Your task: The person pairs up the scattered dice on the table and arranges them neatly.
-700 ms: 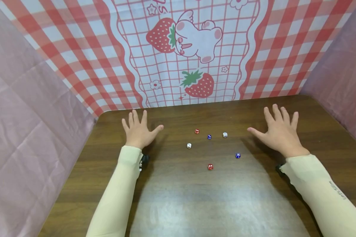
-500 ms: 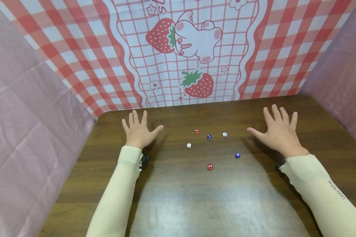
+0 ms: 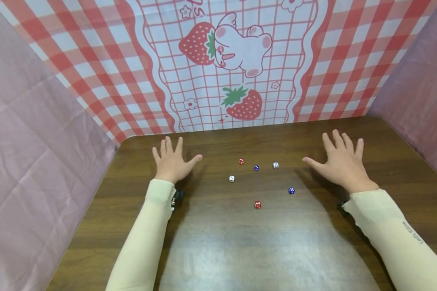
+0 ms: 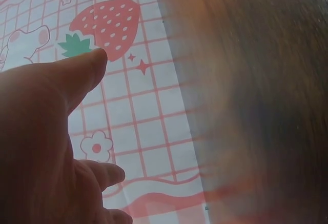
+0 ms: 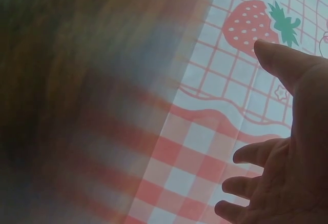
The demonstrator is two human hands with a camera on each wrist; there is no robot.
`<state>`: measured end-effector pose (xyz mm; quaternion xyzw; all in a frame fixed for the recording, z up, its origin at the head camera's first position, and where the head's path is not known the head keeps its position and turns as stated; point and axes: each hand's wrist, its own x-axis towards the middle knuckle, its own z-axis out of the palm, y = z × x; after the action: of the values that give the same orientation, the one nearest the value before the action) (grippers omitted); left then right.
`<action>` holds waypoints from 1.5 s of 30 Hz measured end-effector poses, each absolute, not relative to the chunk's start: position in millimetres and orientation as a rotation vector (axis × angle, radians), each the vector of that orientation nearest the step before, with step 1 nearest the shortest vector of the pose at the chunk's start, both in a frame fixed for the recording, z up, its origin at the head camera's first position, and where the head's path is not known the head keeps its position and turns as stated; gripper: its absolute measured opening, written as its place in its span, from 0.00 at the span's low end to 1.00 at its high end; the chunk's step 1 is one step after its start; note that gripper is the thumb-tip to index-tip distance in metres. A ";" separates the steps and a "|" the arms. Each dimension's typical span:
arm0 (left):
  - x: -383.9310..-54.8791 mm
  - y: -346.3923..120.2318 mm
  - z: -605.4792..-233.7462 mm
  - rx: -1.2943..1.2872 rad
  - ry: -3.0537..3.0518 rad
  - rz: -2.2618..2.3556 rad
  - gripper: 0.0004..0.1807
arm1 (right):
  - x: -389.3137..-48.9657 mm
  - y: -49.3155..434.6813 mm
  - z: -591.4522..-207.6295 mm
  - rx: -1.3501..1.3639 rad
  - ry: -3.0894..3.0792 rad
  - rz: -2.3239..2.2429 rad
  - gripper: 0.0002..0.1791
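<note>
Six small dice lie scattered between the two hands: a red die [image 3: 241,161], a small blue die [image 3: 256,167] and a white die [image 3: 275,165] toward the back, another white die [image 3: 232,178] to the left, a second blue die [image 3: 291,190] to the right and a second red die [image 3: 257,205] nearest the front. To their left, the left hand [image 3: 172,163] is spread palm down with nothing in it. The right hand [image 3: 344,165] is likewise spread on the other side, its thumb pointing toward the dice. Both wrist views show straight fingers and no dice.
All of this is over a brown wood-grain table [image 3: 218,250]. A red-and-white checked cloth [image 3: 131,72] with strawberry prints hangs along its back edge. Pink cloth [image 3: 32,153] hangs at the left, and more pink cloth [image 3: 415,89] at the right.
The left hand has shifted very slightly toward the right and front. The right hand has drifted slightly left. The dice lie as before.
</note>
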<state>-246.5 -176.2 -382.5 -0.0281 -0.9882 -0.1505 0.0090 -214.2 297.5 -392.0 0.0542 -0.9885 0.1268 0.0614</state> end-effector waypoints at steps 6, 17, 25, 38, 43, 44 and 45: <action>-244.7 -173.4 -379.9 -0.100 -3.103 -0.484 0.57 | -213.5 296.4 -391.7 0.168 -2.999 0.387 0.61; -243.8 -166.3 -382.2 -0.180 -3.122 -0.524 0.57 | -212.0 293.2 -389.3 0.195 -3.011 0.416 0.61; -242.3 -161.4 -383.4 -0.232 -3.110 -0.576 0.57 | -210.8 292.2 -388.5 0.247 -3.033 0.439 0.61; -239.8 -144.8 -386.4 -0.372 -3.102 -0.737 0.53 | -210.3 285.4 -381.5 0.288 -3.097 0.448 0.61; -241.2 -132.2 -390.0 -0.424 -3.093 -0.807 0.51 | -208.1 280.3 -376.8 0.294 -3.089 0.515 0.60; -241.7 -129.6 -390.3 -0.426 -3.085 -0.826 0.51 | -207.4 279.0 -376.0 0.297 -3.089 0.527 0.59; -242.3 -127.2 -390.7 -0.428 -3.077 -0.847 0.51 | -206.7 277.8 -375.3 0.301 -3.091 0.535 0.58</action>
<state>-242.3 -127.2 -390.7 -0.1327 -0.9549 -0.2629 -0.0393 -206.7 277.8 -375.3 0.0956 -0.9808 0.1698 -0.0049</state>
